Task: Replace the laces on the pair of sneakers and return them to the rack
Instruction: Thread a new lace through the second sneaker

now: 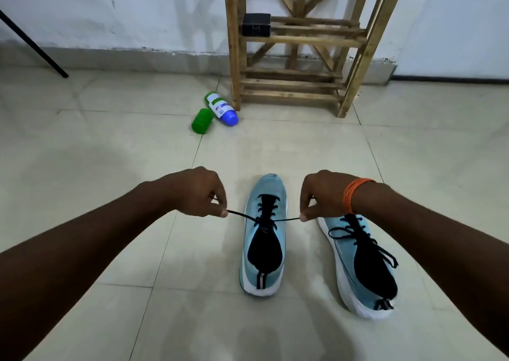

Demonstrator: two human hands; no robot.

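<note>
- On the tiled floor (110, 168) before you, your left hand (198, 192) and your right hand (322, 195) are apart, each one pinching one end of the black lace (286, 219) of the left sneaker (264, 234).
- If you pull one end harder than the other, the ends may become unequal and one can slip out of its hole.
- A strong pull may also drag the sneaker, because nothing holds it down.
- This sneaker is light blue with a black tongue and white sole; its lace crosses several times but is not tied.
- Just beside it, the right sneaker (360, 264) has a loose bow.
- Both stand well apart from the wooden rack (292, 41).
</note>
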